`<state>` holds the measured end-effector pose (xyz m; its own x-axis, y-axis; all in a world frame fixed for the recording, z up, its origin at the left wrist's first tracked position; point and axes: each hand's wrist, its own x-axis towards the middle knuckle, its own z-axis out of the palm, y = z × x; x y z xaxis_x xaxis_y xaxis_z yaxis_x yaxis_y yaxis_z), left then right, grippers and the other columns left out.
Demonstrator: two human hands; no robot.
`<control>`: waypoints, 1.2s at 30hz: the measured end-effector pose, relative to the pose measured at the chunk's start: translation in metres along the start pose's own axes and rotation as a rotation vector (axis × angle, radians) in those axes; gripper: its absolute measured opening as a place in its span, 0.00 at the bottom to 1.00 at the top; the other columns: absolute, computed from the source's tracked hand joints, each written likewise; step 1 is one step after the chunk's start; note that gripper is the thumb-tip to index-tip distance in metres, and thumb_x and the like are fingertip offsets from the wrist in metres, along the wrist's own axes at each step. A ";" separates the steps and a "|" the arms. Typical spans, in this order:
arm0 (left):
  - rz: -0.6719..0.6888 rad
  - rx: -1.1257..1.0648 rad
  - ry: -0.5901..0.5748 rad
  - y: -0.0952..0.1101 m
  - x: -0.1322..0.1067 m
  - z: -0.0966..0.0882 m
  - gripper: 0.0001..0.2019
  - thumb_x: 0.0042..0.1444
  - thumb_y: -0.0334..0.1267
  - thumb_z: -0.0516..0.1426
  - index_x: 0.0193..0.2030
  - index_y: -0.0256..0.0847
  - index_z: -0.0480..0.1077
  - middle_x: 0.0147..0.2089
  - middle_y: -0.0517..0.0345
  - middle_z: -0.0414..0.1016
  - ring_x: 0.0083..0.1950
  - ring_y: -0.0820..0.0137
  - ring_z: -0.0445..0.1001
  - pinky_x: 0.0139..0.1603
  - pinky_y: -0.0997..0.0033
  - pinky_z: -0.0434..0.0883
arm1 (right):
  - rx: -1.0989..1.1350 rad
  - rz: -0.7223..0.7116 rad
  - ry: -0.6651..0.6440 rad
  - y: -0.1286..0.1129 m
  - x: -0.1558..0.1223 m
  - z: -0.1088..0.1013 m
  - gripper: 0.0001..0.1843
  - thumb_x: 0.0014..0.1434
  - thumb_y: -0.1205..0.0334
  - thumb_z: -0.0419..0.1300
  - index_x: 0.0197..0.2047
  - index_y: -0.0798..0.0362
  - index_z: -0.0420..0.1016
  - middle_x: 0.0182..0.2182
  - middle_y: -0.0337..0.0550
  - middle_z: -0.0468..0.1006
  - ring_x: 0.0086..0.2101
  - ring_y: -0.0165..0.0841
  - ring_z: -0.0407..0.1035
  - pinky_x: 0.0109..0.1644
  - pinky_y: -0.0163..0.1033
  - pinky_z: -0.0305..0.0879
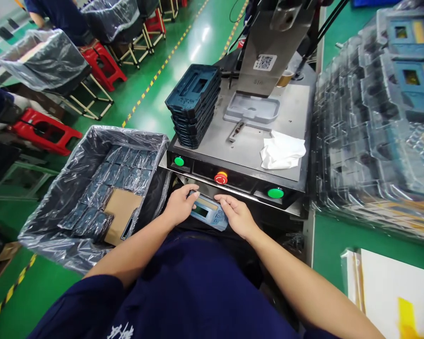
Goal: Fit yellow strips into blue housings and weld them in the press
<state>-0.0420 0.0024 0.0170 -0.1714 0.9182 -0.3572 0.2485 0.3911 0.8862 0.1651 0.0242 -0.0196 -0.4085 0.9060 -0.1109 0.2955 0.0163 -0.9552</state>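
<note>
Between my two hands, close to my lap, is a blue-grey plastic housing (209, 213) with a dark rectangular window and small button holes at its right end. My left hand (180, 205) grips its left end, thumb and fingers closed at the upper edge. At the upper right, my right hand (237, 214) pinches the edge of the housing. Just beyond them stands a bench press machine, its front panel bearing a red stop button (221, 177) and green buttons (275, 193) at either side. A grey fixture (252, 108) rests on its metal plate.
Dark housings are stacked (194, 101) on the machine's left corner. A white cloth (282, 149) lies at its right. To the left stands a plastic-lined bin (92, 136) of wrapped parts and cardboard. Clear trays (371, 117) are piled on the right. Red stools (44, 129) and seated people are farther left.
</note>
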 end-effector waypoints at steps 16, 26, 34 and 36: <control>-0.141 -0.496 -0.028 0.028 0.001 -0.005 0.34 0.40 0.58 0.69 0.50 0.39 0.72 0.49 0.53 0.78 0.39 0.70 0.74 0.35 0.75 0.73 | -0.816 -0.505 0.238 -0.125 -0.045 -0.118 0.32 0.57 0.52 0.63 0.61 0.54 0.67 0.58 0.58 0.67 0.56 0.46 0.66 0.59 0.50 0.66; -0.128 -0.375 0.173 -0.018 0.014 -0.047 0.33 0.32 0.56 0.71 0.44 0.39 0.74 0.42 0.57 0.78 0.38 0.73 0.73 0.34 0.78 0.71 | -0.997 0.283 1.048 -0.141 0.008 -0.311 0.34 0.54 0.45 0.64 0.58 0.57 0.72 0.50 0.57 0.75 0.50 0.47 0.68 0.55 0.49 0.63; -0.170 -0.388 0.266 -0.025 0.000 -0.063 0.34 0.30 0.54 0.70 0.43 0.38 0.74 0.40 0.55 0.78 0.38 0.70 0.73 0.35 0.74 0.71 | -0.958 0.631 0.983 -0.136 0.044 -0.337 0.41 0.56 0.38 0.59 0.61 0.63 0.65 0.55 0.69 0.69 0.52 0.48 0.66 0.51 0.47 0.59; -0.180 -0.389 0.280 -0.027 -0.003 -0.068 0.34 0.29 0.54 0.70 0.43 0.38 0.73 0.40 0.55 0.78 0.37 0.70 0.73 0.35 0.73 0.71 | -0.978 0.687 0.969 -0.133 0.051 -0.339 0.42 0.56 0.36 0.59 0.61 0.62 0.64 0.54 0.68 0.70 0.52 0.47 0.66 0.50 0.45 0.60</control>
<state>-0.1127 -0.0154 0.0137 -0.4406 0.7655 -0.4689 -0.1730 0.4402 0.8811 0.3976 0.2116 0.1945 0.6252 0.7668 0.1452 0.7772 -0.5949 -0.2051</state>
